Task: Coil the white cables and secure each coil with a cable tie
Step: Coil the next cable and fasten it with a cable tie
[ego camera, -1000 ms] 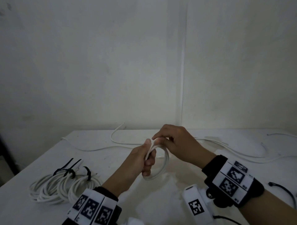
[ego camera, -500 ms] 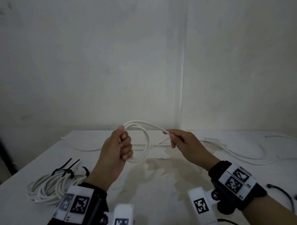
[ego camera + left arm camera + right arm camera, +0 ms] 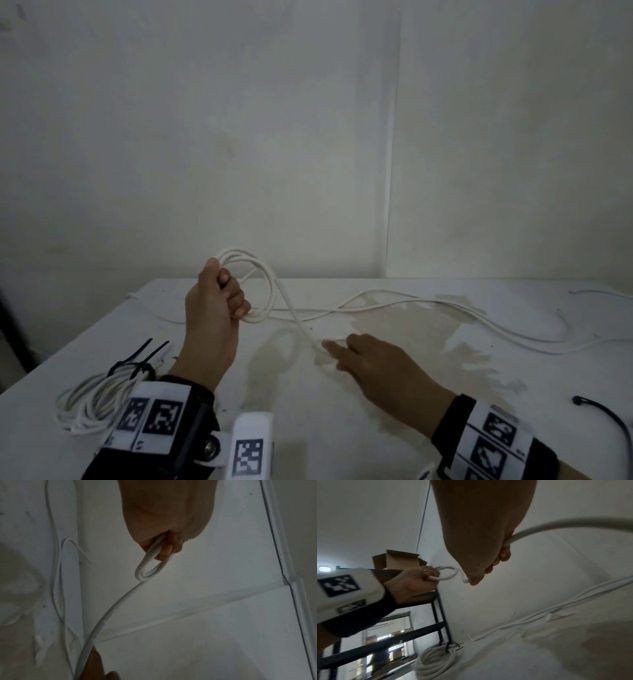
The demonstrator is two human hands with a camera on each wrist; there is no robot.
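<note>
My left hand (image 3: 227, 291) is raised above the table (image 3: 308, 428) and grips a small coil of white cable (image 3: 265, 274) with a few loops. In the left wrist view the coil (image 3: 147, 569) hangs out of that fist (image 3: 164, 547). From the coil the cable (image 3: 294, 318) slants down to my right hand (image 3: 334, 349), low over the table. In the right wrist view the cable (image 3: 539, 528) runs into that hand (image 3: 501, 555), whose fingers curl round it. The rest of the cable (image 3: 411, 303) trails loose to the right.
Finished coils (image 3: 92, 401) bound with black cable ties (image 3: 137, 363) lie at the near left; they also show as coils (image 3: 436, 658) in the right wrist view. A loose black cable tie (image 3: 606, 421) lies near right. More white cables (image 3: 513, 339) cross the far right. A dark shelf rack (image 3: 440, 615) stands left of the table.
My right hand has slid down the cable from coil height to just above the table, nearer to me. My left hand keeps the coil raised, slightly further left.
</note>
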